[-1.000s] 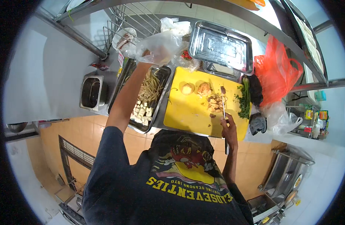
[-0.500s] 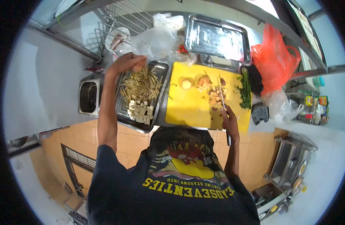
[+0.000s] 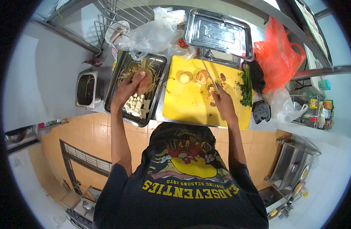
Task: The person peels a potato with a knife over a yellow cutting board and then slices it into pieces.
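Observation:
My left hand (image 3: 126, 91) is over the dark metal tray (image 3: 159, 90), its fingers closed on a reddish-brown rounded thing (image 3: 145, 83) whose kind I cannot make out. Beneath it lie long thin cut strips (image 3: 154, 70) and white cubes (image 3: 137, 106), which look like tofu. My right hand (image 3: 224, 102) grips a knife (image 3: 210, 74), its blade pointing away over the yellow cutting board (image 3: 187, 108). Chopped brownish pieces (image 3: 212, 88) lie by the blade. Left of them sit a pale-faced round piece (image 3: 184, 78) and a rough brown piece (image 3: 202, 76).
Leafy green stalks (image 3: 245, 86) lie on the board's right edge. Behind it rests a shiny steel tray (image 3: 219, 32). A red plastic bag (image 3: 278, 57) stands at the right, clear plastic bags (image 3: 152, 36) at the back left. A steel container (image 3: 86, 89) is at far left.
My left hand has come down and nearer from the tray's far edge to its middle, over the strips. My right hand has moved left and away with the knife, farther over the board.

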`<action>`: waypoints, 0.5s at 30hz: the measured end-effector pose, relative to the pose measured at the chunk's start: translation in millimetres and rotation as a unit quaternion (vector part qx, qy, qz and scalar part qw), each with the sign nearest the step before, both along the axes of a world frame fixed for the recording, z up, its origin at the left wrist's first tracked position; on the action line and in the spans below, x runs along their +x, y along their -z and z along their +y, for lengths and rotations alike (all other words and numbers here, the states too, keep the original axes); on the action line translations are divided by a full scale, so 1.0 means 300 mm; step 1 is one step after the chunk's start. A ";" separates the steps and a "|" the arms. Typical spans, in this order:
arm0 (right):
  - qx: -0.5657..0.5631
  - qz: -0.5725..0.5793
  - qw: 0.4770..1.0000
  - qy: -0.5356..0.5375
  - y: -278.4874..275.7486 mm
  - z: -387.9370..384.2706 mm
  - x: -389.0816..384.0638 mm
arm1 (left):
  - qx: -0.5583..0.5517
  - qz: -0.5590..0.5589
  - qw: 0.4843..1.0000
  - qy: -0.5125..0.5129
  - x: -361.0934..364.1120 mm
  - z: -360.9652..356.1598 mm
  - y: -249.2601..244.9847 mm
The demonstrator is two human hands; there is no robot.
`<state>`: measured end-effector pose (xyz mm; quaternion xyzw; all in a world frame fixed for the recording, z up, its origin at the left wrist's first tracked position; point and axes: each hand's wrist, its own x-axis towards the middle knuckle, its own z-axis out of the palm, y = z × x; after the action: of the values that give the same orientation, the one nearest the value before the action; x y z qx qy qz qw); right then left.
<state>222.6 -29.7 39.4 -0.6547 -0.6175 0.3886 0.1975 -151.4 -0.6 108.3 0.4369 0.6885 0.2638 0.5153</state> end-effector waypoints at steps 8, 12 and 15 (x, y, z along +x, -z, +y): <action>0.067 -0.107 0.985 -0.119 0.087 0.171 -0.035 | -0.014 0.002 1.000 -0.024 0.127 -0.086 0.091; 0.010 -0.049 0.986 -0.159 0.039 0.223 -0.045 | -0.004 -0.021 1.000 -0.016 0.174 -0.128 0.041; 0.018 -0.073 0.984 -0.162 0.017 0.247 -0.073 | -0.026 0.003 0.998 -0.056 0.154 -0.162 0.107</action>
<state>200.5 44.3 34.4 -0.5693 -0.7349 0.3554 0.0975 -105.3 -49.1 76.3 0.3854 0.7196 0.2731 0.5090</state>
